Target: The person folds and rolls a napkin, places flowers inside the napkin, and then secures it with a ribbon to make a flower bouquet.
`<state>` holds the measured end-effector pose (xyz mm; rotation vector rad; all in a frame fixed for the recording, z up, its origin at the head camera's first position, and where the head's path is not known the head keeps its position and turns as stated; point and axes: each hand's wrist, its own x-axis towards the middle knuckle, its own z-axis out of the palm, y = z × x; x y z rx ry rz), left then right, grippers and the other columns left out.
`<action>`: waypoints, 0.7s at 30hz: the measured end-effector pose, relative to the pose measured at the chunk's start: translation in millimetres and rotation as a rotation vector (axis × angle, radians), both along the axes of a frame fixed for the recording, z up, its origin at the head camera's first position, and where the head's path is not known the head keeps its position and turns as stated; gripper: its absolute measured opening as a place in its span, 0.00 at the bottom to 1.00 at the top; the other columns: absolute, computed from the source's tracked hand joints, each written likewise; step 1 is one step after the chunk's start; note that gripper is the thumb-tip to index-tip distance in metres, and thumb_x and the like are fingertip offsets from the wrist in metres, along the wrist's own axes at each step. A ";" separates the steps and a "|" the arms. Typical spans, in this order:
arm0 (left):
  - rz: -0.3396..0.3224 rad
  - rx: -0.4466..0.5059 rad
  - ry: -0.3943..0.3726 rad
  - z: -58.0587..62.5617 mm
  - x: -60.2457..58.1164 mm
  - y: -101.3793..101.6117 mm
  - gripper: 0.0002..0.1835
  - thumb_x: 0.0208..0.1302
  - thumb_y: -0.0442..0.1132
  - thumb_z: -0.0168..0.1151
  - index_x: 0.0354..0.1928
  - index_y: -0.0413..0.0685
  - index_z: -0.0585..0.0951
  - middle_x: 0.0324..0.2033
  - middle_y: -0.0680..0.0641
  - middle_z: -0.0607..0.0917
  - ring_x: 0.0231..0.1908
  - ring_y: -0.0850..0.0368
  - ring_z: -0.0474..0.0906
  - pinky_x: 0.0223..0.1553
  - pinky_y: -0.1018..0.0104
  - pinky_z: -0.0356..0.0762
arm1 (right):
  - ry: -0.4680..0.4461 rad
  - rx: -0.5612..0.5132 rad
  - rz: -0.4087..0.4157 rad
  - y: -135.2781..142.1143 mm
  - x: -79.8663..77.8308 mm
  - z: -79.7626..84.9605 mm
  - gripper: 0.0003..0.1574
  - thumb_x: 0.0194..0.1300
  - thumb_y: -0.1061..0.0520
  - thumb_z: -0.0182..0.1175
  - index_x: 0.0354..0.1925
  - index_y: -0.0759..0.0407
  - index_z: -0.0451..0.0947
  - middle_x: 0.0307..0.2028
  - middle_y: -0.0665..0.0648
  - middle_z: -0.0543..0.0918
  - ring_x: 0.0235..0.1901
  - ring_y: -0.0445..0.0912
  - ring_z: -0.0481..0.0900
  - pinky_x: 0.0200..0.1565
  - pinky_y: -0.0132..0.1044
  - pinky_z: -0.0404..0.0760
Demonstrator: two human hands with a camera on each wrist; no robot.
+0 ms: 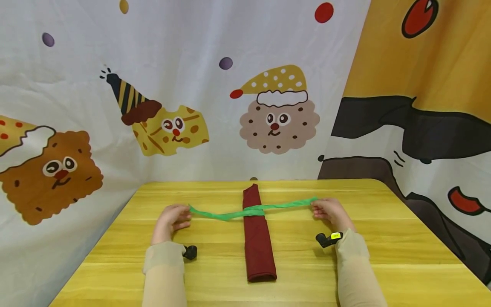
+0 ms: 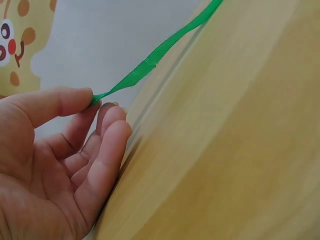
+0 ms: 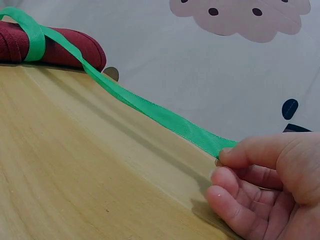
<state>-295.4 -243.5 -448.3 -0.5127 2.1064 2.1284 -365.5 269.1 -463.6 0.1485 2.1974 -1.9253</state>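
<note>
A dark red folded or rolled cloth (image 1: 259, 247) lies lengthwise on the wooden table, with a green ribbon (image 1: 284, 205) wrapped around its upper part. My left hand (image 1: 173, 218) pinches one ribbon end between thumb and index finger; the left wrist view shows the ribbon (image 2: 150, 65) running up and away from the fingertips. On the other side, my right hand (image 1: 330, 212) pinches the opposite end. In the right wrist view the ribbon (image 3: 160, 115) stretches from that pinch to the cloth (image 3: 92, 50). Both ends are held off the tabletop, the left stretch sagging slightly.
The wooden table (image 1: 307, 277) has its far edge against a curtain (image 1: 215, 25) printed with cartoon biscuits and cheese. Small black devices are worn at the left wrist (image 1: 190, 252) and the right wrist (image 1: 326, 240).
</note>
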 end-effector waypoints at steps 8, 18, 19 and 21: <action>-0.003 -0.052 -0.026 -1.7 -0.8 -11.7 0.24 0.70 0.36 0.55 0.62 0.30 0.66 0.41 0.41 0.80 0.32 0.56 0.81 0.37 0.61 0.82 | 0.002 0.007 -0.006 -0.9 -3.1 1.8 0.22 0.71 0.61 0.55 0.53 0.80 0.70 0.30 0.58 0.82 0.26 0.45 0.82 0.32 0.36 0.83; -0.002 -0.074 -0.026 -1.3 4.4 -12.7 0.20 0.68 0.34 0.57 0.57 0.31 0.68 0.37 0.43 0.81 0.30 0.58 0.81 0.34 0.63 0.81 | 0.013 0.070 -0.020 -2.8 -1.4 0.9 0.18 0.68 0.61 0.56 0.47 0.79 0.73 0.25 0.57 0.81 0.22 0.44 0.82 0.29 0.37 0.83; -0.003 -0.071 -0.026 -1.5 4.9 -12.6 0.20 0.68 0.34 0.57 0.57 0.31 0.68 0.36 0.43 0.81 0.30 0.58 0.81 0.34 0.63 0.81 | 0.012 0.068 -0.027 -2.9 -0.8 0.3 0.18 0.68 0.61 0.57 0.46 0.79 0.74 0.25 0.57 0.81 0.21 0.43 0.81 0.28 0.37 0.83; 0.001 -0.061 -0.025 -2.6 5.4 -12.9 0.19 0.68 0.33 0.58 0.56 0.31 0.69 0.34 0.44 0.81 0.29 0.58 0.81 0.33 0.64 0.81 | 0.014 0.068 -0.026 -2.6 1.0 -1.3 0.18 0.68 0.62 0.56 0.46 0.80 0.74 0.24 0.57 0.81 0.21 0.43 0.81 0.28 0.37 0.83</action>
